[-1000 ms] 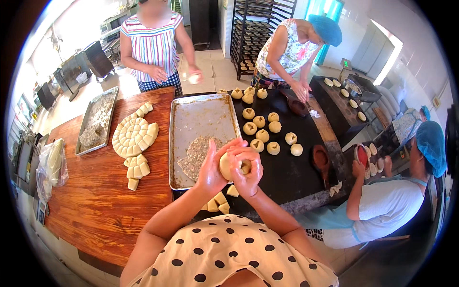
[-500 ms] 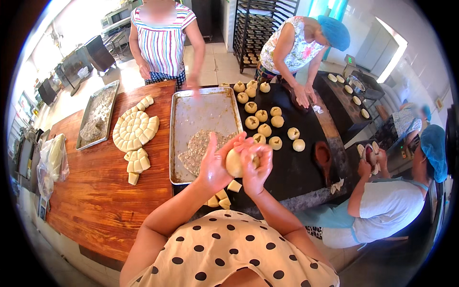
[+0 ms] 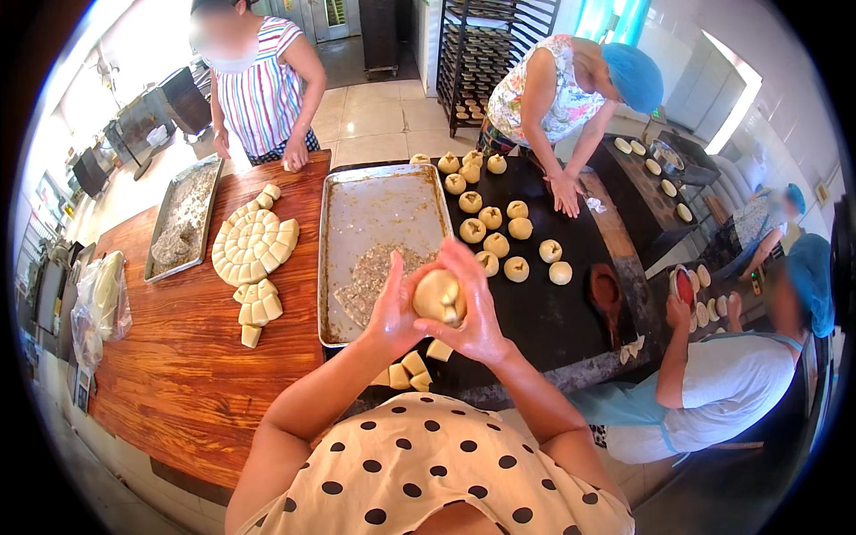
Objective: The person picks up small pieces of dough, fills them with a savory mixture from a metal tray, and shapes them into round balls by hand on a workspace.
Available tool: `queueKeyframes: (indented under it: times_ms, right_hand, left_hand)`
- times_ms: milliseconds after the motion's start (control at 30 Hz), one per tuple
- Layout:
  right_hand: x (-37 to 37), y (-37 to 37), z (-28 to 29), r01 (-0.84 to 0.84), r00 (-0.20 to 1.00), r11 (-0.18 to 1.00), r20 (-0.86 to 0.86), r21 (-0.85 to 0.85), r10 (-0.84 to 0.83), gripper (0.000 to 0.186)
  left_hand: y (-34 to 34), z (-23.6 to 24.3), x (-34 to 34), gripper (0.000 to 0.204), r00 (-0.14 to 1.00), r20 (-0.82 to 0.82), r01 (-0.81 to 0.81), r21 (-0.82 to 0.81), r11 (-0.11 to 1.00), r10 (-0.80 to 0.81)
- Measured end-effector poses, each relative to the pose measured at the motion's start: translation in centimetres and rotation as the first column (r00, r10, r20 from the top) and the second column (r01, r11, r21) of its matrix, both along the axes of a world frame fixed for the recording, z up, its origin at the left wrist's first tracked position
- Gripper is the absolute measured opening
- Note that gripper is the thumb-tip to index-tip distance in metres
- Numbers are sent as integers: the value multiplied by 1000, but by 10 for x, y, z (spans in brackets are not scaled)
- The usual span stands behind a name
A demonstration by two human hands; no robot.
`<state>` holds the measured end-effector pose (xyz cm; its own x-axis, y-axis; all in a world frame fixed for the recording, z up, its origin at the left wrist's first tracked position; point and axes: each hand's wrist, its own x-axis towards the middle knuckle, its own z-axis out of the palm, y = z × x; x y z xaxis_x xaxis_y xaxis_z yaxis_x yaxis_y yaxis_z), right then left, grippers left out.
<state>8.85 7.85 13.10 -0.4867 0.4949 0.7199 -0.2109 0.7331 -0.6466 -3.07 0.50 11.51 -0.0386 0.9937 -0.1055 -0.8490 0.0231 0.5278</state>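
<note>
Between my two palms sits a round dough ball point(image 3: 437, 296) with a folded, gathered seam facing up and to the right. My left hand point(image 3: 390, 308) cups its left side, thumb pointing up. Around its right side curves my right hand point(image 3: 481, 308), fingers extended upward and thumb below the ball. Just past my hands, a metal tray point(image 3: 383, 192) carries a heap of crumbly filling point(image 3: 370, 283). Close to my wrists lie several cut dough pieces point(image 3: 412, 364). To the right, several gathered dough balls point(image 3: 493, 242) rest on the black tabletop.
On the wooden table point(image 3: 178, 357) at left are a round of cut dough pieces point(image 3: 254, 245) and a second tray point(image 3: 183, 218) of filling. A wooden ladle point(image 3: 605, 299) lies on the black surface. Co-workers stand across the table and at right.
My right hand has opened from pinching the ball's top to cupping its side. The striped-shirt co-worker has moved left, drawing a hand back from the tray.
</note>
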Motion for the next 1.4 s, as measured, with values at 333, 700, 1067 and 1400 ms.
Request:
queueKeyframes:
  times_ms: [333,700,1067,1400]
  right_hand:
    - [-23,-27,-30,281,938,956,-185,-88,-293,42]
    - [-2,-4,-5,-84,990,988,126,132,67,68]
    - [5,-24,2,185,973,978,-159,95,-169,26]
    - [-10,2,-14,78,997,987,-3,139,-78,42]
  left_hand:
    - [14,2,12,69,994,76,-83,101,991,75]
    - [5,-6,-10,91,990,-137,18,-52,998,-25]
    - [14,36,5,85,976,-152,172,121,978,-153]
    - [16,6,19,46,968,-54,-252,-204,946,246]
